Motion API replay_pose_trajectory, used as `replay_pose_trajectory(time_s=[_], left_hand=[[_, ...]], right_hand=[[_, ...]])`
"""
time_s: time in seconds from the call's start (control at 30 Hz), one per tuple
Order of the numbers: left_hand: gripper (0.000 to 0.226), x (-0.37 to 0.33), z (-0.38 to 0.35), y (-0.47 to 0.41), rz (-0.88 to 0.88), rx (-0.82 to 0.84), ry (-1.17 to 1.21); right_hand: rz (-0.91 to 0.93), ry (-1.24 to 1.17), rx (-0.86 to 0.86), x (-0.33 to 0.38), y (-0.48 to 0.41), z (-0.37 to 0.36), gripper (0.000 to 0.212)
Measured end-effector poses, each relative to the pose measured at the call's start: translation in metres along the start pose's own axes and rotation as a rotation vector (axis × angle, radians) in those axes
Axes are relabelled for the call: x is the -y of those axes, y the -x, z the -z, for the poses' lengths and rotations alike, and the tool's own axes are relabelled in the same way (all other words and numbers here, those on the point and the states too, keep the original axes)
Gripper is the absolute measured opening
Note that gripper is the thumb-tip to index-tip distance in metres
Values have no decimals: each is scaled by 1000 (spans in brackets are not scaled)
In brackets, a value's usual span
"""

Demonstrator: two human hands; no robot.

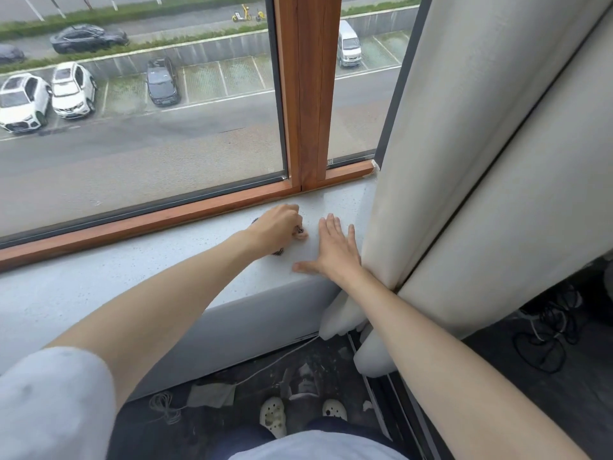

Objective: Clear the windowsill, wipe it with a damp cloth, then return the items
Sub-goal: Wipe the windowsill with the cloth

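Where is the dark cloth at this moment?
In the head view the dark cloth lies on the windowsill, right of centre, mostly hidden under the left hand that grips it, below the wooden window post; the right hand rests flat to its right.

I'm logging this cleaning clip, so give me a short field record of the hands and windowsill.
left hand: grips a small dark item on the windowsill, mostly hidden
right hand: flat on the windowsill, fingers straight, next to the curtain
hands: apart, not touching
item kind: cannot tell
window frame: wooden, behind both hands
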State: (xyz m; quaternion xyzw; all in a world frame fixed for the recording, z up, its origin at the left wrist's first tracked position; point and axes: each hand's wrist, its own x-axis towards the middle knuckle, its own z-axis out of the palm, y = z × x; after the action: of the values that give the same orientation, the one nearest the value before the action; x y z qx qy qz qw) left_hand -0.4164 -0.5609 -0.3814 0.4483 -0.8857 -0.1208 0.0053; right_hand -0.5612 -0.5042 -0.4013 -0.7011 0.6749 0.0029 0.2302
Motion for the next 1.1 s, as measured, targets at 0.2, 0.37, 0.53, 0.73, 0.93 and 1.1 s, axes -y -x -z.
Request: replay_pose_trajectory(time_s=[0.2, 0.37, 0.53, 0.73, 0.93, 1.1], left_hand=[[17, 13, -7, 38, -58, 22, -44], [20, 6, 7, 9, -5, 46, -27], [23, 5, 9, 20, -20, 82, -35], [18, -3, 24, 17, 16, 104, -80], [18, -13, 15, 36, -34, 75, -65], [18, 21, 27, 51, 96, 103, -50]], right_hand=[[4, -9, -8, 4, -2, -2, 128], [-5, -1, -6, 6, -2, -1, 127], [-2, 4, 0, 6, 0, 4, 128], [-4, -1, -9, 5, 6, 9, 127], [3, -5, -3, 5, 6, 11, 128], [-4, 17, -5, 9, 10, 14, 123]])
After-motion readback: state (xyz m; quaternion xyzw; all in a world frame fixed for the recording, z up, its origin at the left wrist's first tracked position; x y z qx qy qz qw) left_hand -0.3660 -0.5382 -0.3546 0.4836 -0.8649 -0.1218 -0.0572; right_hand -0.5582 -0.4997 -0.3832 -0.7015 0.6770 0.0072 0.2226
